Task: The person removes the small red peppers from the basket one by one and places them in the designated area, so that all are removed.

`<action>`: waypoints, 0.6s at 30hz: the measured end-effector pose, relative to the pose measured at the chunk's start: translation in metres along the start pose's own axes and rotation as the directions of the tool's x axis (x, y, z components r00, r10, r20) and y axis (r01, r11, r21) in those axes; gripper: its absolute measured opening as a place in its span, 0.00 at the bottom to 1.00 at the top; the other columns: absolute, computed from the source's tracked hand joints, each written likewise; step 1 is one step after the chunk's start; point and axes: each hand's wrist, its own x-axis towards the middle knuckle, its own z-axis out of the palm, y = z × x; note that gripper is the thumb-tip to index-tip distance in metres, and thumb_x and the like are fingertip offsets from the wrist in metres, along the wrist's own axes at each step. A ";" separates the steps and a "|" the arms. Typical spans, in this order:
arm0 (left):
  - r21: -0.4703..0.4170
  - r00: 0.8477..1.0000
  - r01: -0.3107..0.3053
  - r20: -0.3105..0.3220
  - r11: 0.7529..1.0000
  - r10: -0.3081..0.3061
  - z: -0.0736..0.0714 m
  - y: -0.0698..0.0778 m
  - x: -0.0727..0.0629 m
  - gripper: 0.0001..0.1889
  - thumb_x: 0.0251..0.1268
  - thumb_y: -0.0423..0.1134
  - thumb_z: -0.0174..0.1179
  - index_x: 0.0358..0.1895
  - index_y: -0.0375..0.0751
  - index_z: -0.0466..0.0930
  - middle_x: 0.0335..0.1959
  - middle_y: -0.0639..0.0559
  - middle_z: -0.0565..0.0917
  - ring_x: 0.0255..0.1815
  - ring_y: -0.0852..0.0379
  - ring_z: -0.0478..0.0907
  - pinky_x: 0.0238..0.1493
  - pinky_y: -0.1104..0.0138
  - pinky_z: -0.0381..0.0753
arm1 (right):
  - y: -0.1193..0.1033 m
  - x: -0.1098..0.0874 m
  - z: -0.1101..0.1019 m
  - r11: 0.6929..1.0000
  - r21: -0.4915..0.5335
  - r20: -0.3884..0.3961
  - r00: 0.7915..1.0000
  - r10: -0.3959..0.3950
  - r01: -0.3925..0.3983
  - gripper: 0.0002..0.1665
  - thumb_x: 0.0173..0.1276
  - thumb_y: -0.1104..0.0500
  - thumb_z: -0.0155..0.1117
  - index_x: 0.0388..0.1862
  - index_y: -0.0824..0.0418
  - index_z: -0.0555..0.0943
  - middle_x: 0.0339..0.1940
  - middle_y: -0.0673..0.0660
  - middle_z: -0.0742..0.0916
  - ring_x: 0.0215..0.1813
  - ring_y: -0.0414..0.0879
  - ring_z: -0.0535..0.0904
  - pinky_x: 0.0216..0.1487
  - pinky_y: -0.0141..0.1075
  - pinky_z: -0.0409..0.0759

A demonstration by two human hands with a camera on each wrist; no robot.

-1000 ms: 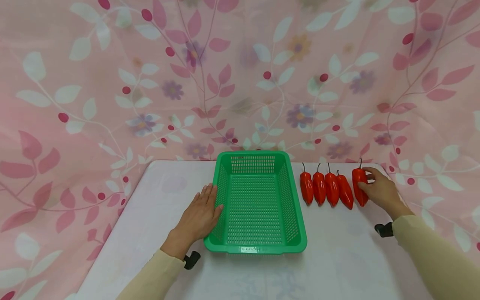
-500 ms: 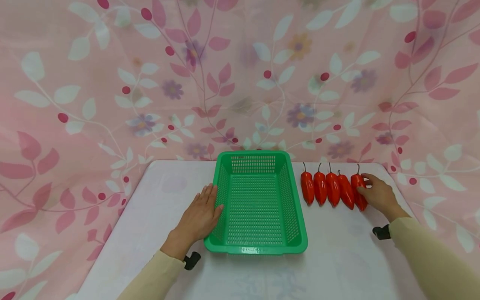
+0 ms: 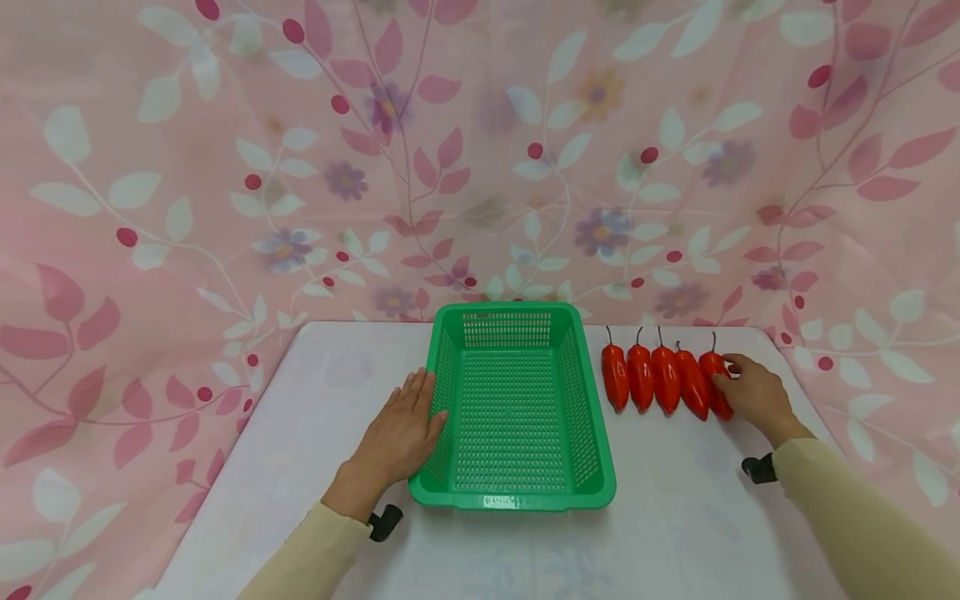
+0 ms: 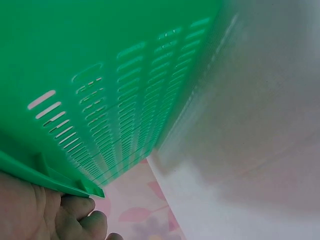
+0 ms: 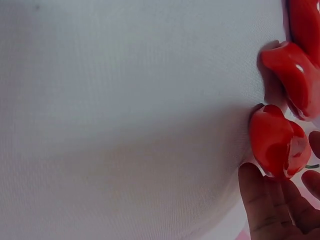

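Several glossy red chili peppers (image 3: 666,380) lie side by side in a row on the white table, stems pointing away. My right hand (image 3: 759,398) grips the rightmost chili pepper (image 3: 712,368) from its right side, covering part of it. In the right wrist view, fingers (image 5: 265,200) touch that chili pepper (image 5: 275,140), which lies beside its neighbour. A green plastic basket (image 3: 513,498) with slotted walls stands left of the row. My left hand (image 3: 397,429) rests with straight fingers against the basket's left rim; from below, the left wrist view shows the palm (image 4: 30,210) at that rim.
The white-covered table (image 3: 675,517) extends in front of the basket and to both sides. Directly behind its far edge hangs a pink floral cloth (image 3: 480,167). A dark wrist camera (image 3: 759,468) sits under the right wrist.
The rightmost chili pepper, held by my right hand, has shifted left and a little nearer, closing the gap to the row. My left hand and the basket stay in place.
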 end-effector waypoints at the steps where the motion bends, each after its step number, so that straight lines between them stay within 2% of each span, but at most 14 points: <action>1: 0.000 1.000 0.001 0.002 1.000 -0.001 0.000 0.000 0.000 0.38 0.87 0.52 0.47 0.83 0.27 0.50 0.85 0.31 0.54 0.87 0.36 0.50 0.84 0.43 0.55 | 0.000 0.000 0.000 1.000 -0.007 -0.006 1.000 -0.006 0.006 0.39 0.80 0.54 0.57 0.80 0.74 0.59 0.70 0.82 0.70 0.62 0.75 0.74 0.49 0.55 0.90; 5: 0.004 1.000 0.001 0.015 1.000 -0.001 -0.002 0.001 0.003 0.38 0.87 0.52 0.47 0.83 0.27 0.51 0.85 0.31 0.54 0.87 0.36 0.49 0.84 0.43 0.55 | 0.000 -0.002 0.001 0.998 -0.045 -0.063 0.997 -0.040 0.037 0.40 0.79 0.54 0.58 0.79 0.75 0.60 0.70 0.83 0.71 0.63 0.77 0.72 0.54 0.62 0.87; 10: -0.005 1.000 0.002 0.027 1.000 -0.002 -0.006 -0.001 0.003 0.39 0.86 0.53 0.49 0.83 0.27 0.51 0.85 0.32 0.56 0.87 0.35 0.49 0.84 0.41 0.55 | -0.012 -0.006 0.010 0.993 -0.078 -0.171 0.980 -0.100 0.088 0.40 0.77 0.55 0.60 0.79 0.75 0.62 0.69 0.84 0.72 0.64 0.80 0.68 0.53 0.69 0.83; 14: -0.068 1.000 0.013 0.017 0.998 -0.012 -0.008 -0.008 0.002 0.38 0.86 0.54 0.49 0.84 0.29 0.52 0.85 0.33 0.56 0.87 0.35 0.48 0.84 0.39 0.53 | -0.031 -0.016 0.022 0.977 -0.113 -0.237 0.950 -0.203 0.181 0.39 0.76 0.55 0.62 0.77 0.75 0.65 0.69 0.82 0.72 0.66 0.81 0.65 0.57 0.73 0.79; 18: -0.092 0.999 0.029 -0.035 0.995 -0.032 -0.009 -0.022 -0.003 0.37 0.86 0.53 0.48 0.84 0.32 0.54 0.85 0.35 0.57 0.87 0.35 0.49 0.83 0.37 0.51 | -0.054 -0.032 0.037 0.948 -0.139 -0.298 0.901 -0.316 0.287 0.38 0.75 0.55 0.65 0.74 0.75 0.67 0.69 0.81 0.73 0.68 0.80 0.65 0.64 0.75 0.73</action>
